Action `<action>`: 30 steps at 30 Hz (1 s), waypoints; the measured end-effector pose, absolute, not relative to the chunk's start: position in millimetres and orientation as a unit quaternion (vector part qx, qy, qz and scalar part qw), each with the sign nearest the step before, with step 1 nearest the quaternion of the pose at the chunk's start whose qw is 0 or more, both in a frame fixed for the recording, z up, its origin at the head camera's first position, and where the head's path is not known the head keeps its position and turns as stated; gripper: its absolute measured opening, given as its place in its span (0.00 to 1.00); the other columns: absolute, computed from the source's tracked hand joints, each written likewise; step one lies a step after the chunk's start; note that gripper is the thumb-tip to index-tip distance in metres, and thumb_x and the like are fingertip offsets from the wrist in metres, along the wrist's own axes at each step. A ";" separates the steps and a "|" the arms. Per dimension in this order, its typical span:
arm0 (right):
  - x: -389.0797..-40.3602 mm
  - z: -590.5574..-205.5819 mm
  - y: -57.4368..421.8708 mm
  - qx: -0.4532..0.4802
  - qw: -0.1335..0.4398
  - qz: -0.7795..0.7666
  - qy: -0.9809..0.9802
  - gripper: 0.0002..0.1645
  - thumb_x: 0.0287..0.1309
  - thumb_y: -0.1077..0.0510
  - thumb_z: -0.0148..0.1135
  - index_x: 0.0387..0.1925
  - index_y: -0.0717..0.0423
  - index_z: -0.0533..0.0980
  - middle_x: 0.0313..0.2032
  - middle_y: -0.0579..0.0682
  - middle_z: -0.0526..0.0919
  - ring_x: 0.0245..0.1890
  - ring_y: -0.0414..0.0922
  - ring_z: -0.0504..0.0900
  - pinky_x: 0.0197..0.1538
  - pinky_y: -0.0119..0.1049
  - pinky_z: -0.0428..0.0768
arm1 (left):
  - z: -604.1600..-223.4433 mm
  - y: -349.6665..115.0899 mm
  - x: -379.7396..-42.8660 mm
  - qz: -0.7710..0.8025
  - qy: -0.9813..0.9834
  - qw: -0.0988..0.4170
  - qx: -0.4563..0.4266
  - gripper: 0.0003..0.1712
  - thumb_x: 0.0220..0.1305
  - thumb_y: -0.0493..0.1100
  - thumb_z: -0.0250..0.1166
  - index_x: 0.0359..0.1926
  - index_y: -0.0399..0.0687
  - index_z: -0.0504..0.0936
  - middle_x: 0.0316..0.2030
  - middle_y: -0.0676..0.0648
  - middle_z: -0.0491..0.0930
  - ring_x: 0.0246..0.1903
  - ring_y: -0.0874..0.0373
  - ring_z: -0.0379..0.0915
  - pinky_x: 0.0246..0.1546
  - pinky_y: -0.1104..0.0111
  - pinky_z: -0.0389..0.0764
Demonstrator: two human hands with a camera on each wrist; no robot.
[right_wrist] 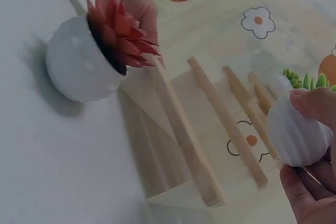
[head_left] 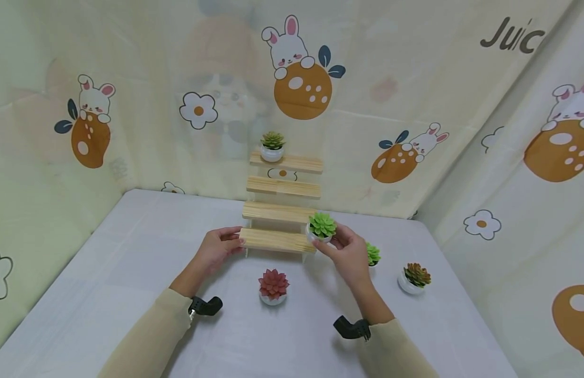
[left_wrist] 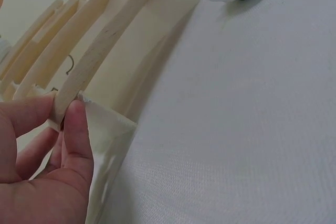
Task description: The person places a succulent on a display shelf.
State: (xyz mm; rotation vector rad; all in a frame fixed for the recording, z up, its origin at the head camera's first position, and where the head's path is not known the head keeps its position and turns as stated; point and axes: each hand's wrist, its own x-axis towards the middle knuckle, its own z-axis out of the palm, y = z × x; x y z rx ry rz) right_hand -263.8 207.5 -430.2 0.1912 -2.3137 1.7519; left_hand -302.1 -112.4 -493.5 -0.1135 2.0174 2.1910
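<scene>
A tiered wooden shelf [head_left: 278,240] stands at the back of the table. My left hand [head_left: 217,250] pinches the left end of its lowest board; in the left wrist view thumb and finger are on either side of the board end [left_wrist: 65,98]. With my right hand [head_left: 350,254] I hold a bright green succulent [head_left: 322,224] by its white ribbed pot [right_wrist: 299,129], near the right end of the lower boards. A dark green succulent [head_left: 272,140] sits on the left of the top board. The red succulent [head_left: 274,286] stands on the table in front of the shelf.
Behind my right hand a second bright green succulent [head_left: 373,254] is partly hidden. A brownish succulent [head_left: 416,277] in a white pot stands farther right. Patterned cloth [head_left: 155,79] hangs behind and beside the white-covered table [head_left: 131,247].
</scene>
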 end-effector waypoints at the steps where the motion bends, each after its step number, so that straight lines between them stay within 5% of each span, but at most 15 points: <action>1: -266.1 -428.4 206.5 0.069 0.119 0.599 -0.788 0.39 0.49 0.55 0.82 0.63 0.58 0.78 0.60 0.56 0.83 0.55 0.45 0.84 0.56 0.23 0.83 | -493.4 -112.5 -301.9 0.732 0.675 0.080 -0.039 0.28 0.69 0.29 0.63 0.69 0.34 0.73 0.53 0.37 0.79 0.42 0.58 0.81 0.47 0.67 0.89; 11: -293.9 -408.9 196.8 0.093 0.133 0.599 -0.784 0.39 0.49 0.55 0.82 0.63 0.59 0.78 0.59 0.58 0.84 0.56 0.49 0.84 0.58 0.29 0.84 | -494.9 -114.9 -302.1 0.740 0.666 0.081 -0.036 0.28 0.69 0.29 0.63 0.69 0.32 0.72 0.50 0.39 0.78 0.42 0.59 0.81 0.49 0.67 0.89; 30: -345.7 -382.2 180.5 0.111 0.172 0.610 -0.765 0.34 0.50 0.57 0.81 0.59 0.60 0.80 0.55 0.61 0.85 0.50 0.47 0.86 0.49 0.22 0.85 | -494.7 -113.3 -302.2 0.741 0.665 0.083 -0.039 0.28 0.69 0.29 0.63 0.69 0.32 0.72 0.51 0.39 0.79 0.42 0.59 0.81 0.46 0.69 0.89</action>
